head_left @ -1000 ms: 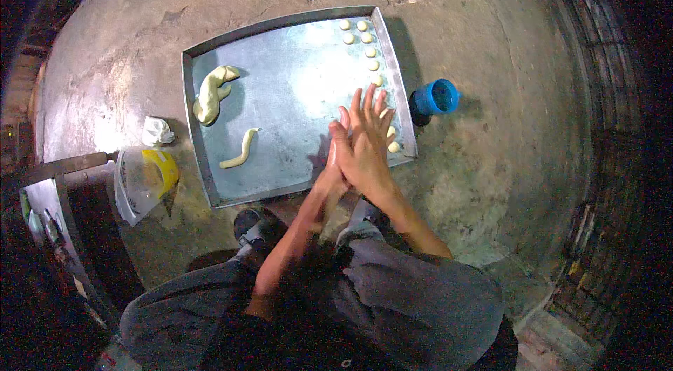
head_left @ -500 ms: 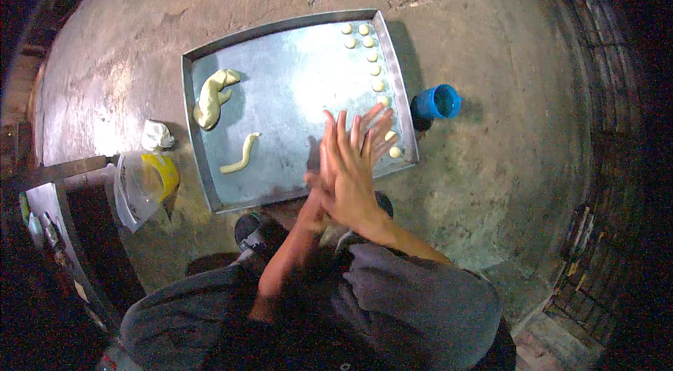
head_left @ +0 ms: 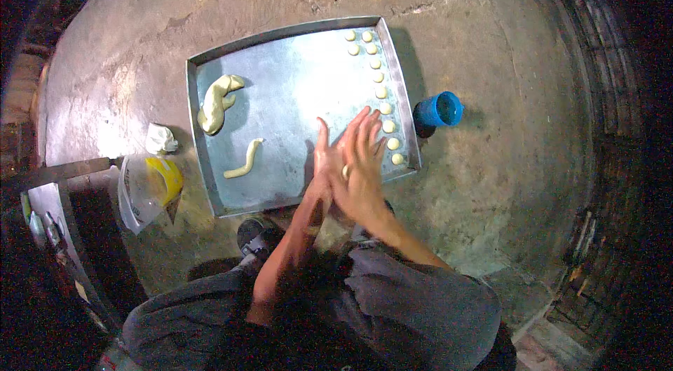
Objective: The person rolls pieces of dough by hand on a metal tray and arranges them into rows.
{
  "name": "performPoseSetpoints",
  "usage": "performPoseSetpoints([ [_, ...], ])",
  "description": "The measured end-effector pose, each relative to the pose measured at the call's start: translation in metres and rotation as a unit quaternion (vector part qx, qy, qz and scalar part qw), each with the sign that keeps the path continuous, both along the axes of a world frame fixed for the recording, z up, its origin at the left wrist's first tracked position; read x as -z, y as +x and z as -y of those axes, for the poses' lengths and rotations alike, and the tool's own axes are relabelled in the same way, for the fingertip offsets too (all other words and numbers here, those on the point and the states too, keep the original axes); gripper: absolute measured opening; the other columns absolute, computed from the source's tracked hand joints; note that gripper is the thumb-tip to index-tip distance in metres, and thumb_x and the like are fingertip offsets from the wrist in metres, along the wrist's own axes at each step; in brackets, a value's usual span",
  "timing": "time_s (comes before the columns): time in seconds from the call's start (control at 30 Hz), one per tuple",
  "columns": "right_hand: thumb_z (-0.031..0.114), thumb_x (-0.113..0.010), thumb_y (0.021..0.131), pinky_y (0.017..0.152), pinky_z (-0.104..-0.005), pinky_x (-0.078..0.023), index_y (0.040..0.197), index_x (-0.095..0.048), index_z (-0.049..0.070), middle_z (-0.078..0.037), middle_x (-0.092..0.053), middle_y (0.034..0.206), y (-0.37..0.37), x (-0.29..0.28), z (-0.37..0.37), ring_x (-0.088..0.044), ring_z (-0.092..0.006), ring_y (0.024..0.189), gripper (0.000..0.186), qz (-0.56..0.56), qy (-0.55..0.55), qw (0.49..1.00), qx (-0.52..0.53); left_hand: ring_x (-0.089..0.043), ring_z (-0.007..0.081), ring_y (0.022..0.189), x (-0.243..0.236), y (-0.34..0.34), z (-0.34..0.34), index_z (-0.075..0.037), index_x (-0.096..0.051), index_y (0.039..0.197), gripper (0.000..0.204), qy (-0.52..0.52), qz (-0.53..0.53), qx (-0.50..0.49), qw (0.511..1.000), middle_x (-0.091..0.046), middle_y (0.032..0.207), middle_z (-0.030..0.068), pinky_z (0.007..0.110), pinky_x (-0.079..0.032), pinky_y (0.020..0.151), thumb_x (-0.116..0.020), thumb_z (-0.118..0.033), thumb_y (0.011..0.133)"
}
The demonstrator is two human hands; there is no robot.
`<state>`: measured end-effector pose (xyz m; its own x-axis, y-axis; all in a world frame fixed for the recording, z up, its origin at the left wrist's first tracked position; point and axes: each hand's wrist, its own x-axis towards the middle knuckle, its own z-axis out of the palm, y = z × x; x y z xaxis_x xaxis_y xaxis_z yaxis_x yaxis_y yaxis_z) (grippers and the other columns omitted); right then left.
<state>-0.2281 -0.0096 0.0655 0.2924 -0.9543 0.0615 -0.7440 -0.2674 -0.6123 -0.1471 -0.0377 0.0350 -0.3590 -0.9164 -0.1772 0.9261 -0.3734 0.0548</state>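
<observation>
Over the near right part of a shallow metal tray (head_left: 280,161), my two hands press palm to palm with straight fingers. A small pale dough ball (head_left: 345,172) shows between the palms. My left hand (head_left: 325,162) lies beneath, thumb standing out. On top of it, my right hand (head_left: 362,178) covers much of the left palm. Down the tray's right side runs a line of round dough balls (head_left: 381,92), several in all, partly doubled at the far end. A large dough lump (head_left: 212,108) rests at the left, with a thin dough rope (head_left: 246,163) nearer me.
Right of the tray stands a blue cup (head_left: 442,110). To the left are a crumpled white bag (head_left: 160,139) and a clear plastic container with a yellow part (head_left: 165,178). A wooden bench-like frame (head_left: 63,231) borders the lower left. The ground is bare concrete (head_left: 484,42).
My right hand has slid back towards me over the left, and the dough ball between them now shows. The left thumb stands farther out. The dough in the tray lies as before.
</observation>
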Motion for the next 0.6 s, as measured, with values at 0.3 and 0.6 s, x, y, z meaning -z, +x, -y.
performPoseSetpoints([
  [0.3, 0.06, -0.046, 0.1, 0.119, -0.069, 0.0, 0.158, -0.022, -0.007, -0.033, -0.008, 0.165, 0.032, -0.014, -0.012, -0.002, -0.0551, 0.152, 0.091, -0.038, -0.013, 0.994, -0.106, -0.022, 0.033, 0.155, 0.054, -0.002, -0.005, -0.008, -0.023, 0.162, 0.105, -0.079, -0.081, -0.019, 0.993, -0.022, 0.167, 0.0181, 0.051, -0.015, 0.127, -0.021, -0.086, 0.091],
  [0.6, 0.052, -0.048, 0.102, 0.121, -0.0639, 0.0, 0.159, -0.019, -0.005, -0.033, -0.006, 0.166, 0.025, -0.006, 0.02, 0.002, -0.0539, 0.153, 0.086, -0.007, -0.001, 0.999, 0.034, -0.021, 0.0346, 0.155, 0.018, -0.01, -0.017, -0.007, -0.02, 0.162, 0.097, 0.014, 0.105, -0.019, 0.994, -0.023, 0.167, 0.0186, 0.051, -0.017, 0.126, -0.025, -0.078, 0.097],
])
